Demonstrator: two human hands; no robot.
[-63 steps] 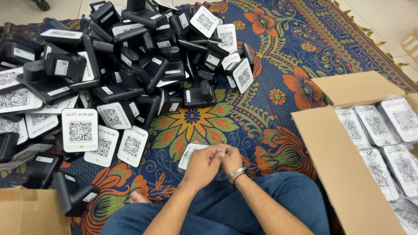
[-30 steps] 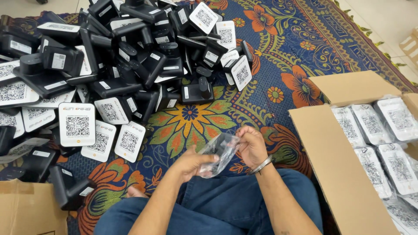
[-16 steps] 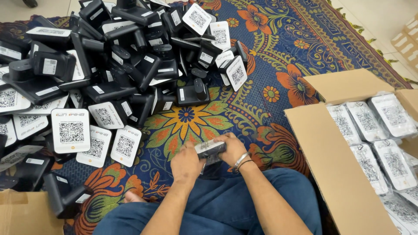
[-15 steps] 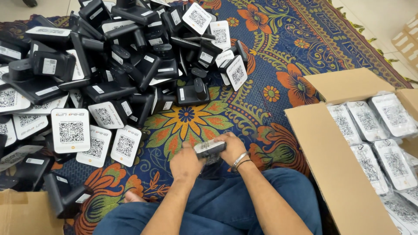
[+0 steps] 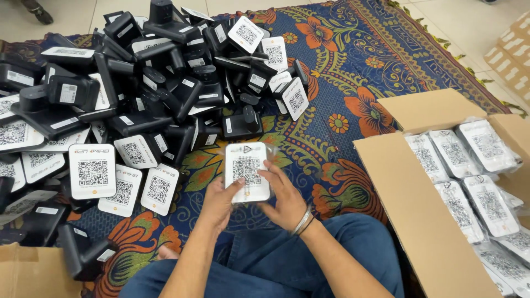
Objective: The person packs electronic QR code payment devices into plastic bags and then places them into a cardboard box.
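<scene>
Both hands hold one white code-printed device in a clear plastic bag (image 5: 247, 171), face up, over my lap. My left hand (image 5: 220, 202) grips its lower left edge. My right hand (image 5: 286, 196), with bangles on the wrist, grips the right side and lower corner. The bag's open top sticks out above the device. Just beyond the hands, a big pile of black and white devices (image 5: 138, 94) covers the patterned rug (image 5: 342, 77).
An open cardboard box (image 5: 419, 209) at my right holds several bagged devices (image 5: 469, 182) in rows. Another cardboard box corner (image 5: 27, 273) sits at the lower left. More stacked cartons (image 5: 510, 52) stand at the far right on the tiled floor.
The device was turned edge-on between my hands half a second ago. Now it lies flat, white face up inside the bag, held a little higher and further forward.
</scene>
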